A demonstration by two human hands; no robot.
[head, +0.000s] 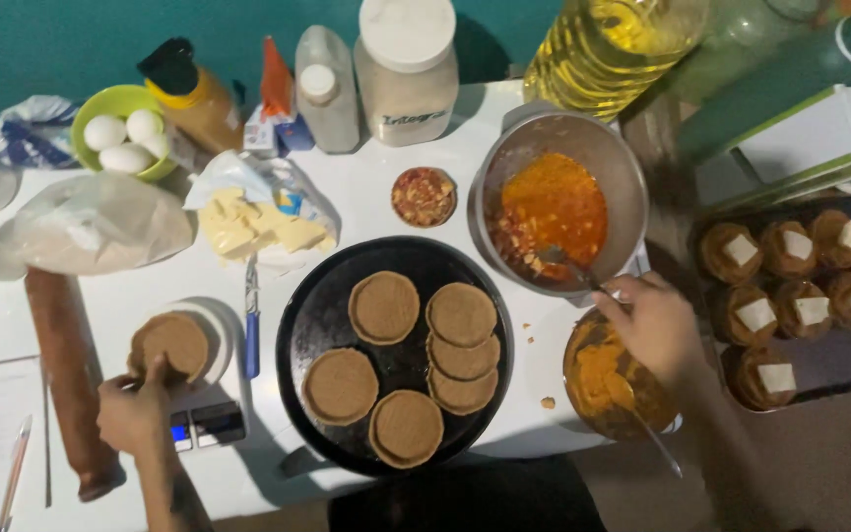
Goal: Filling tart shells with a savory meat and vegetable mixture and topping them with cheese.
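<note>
Brown dough disc (171, 342) pressed on scale (204, 394) by left hand (135, 414), fingers curled | spoon (568, 266) gripped in metal pot (558, 202) by right hand (654, 325) | filling best scooped level, disc kept centred

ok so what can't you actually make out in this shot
- Head view: the scale display, too small and partly under the left hand.
- Spoon grip, hidden by the right hand.
- Oil bottle top, cut off by the upper edge.
- Glass bowl contents, partly behind the right hand.
</note>
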